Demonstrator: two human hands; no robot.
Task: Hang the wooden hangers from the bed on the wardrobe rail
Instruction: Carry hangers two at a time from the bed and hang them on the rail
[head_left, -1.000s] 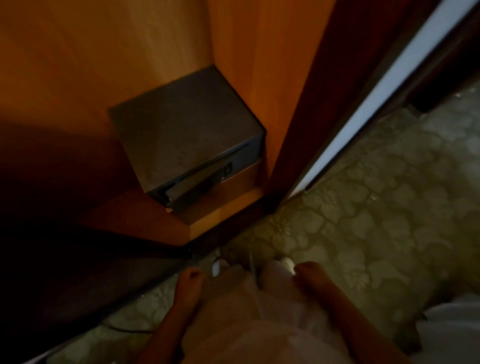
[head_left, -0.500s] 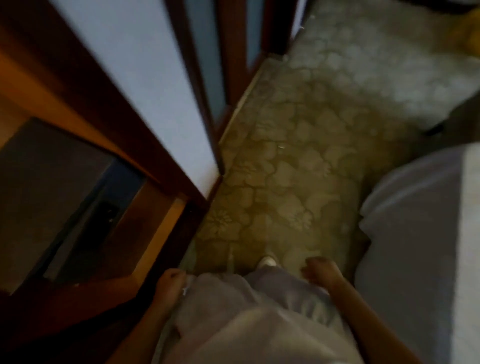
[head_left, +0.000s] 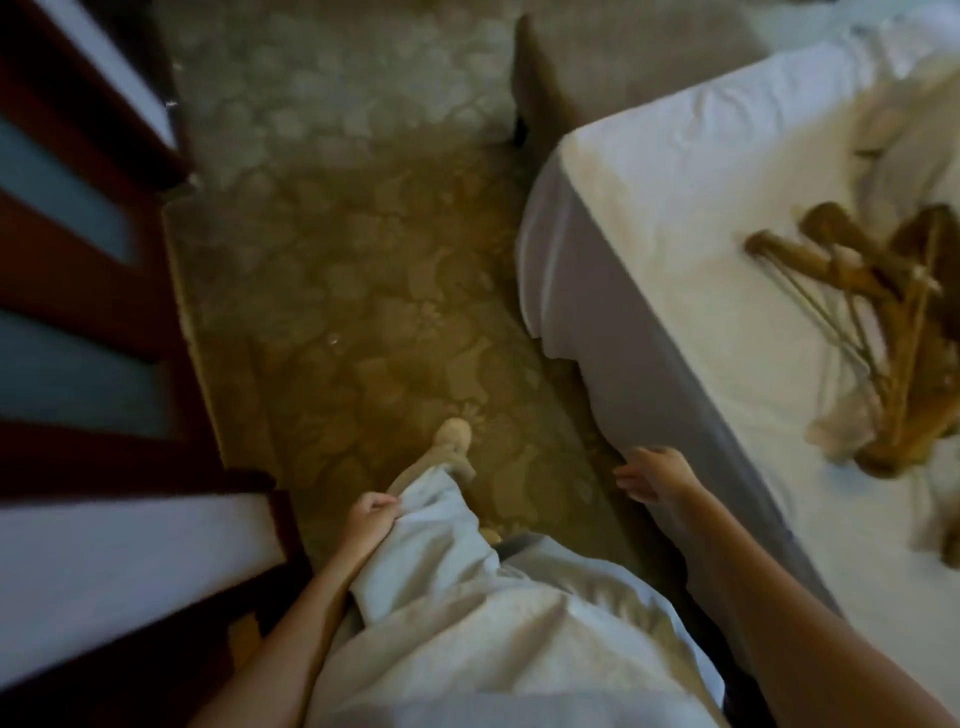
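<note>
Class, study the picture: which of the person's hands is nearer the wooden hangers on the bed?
Right. The right hand hangs beside the edge of the bed, short of the hangers; the left hand is farther away, against the trouser leg on the wardrobe side.
</note>
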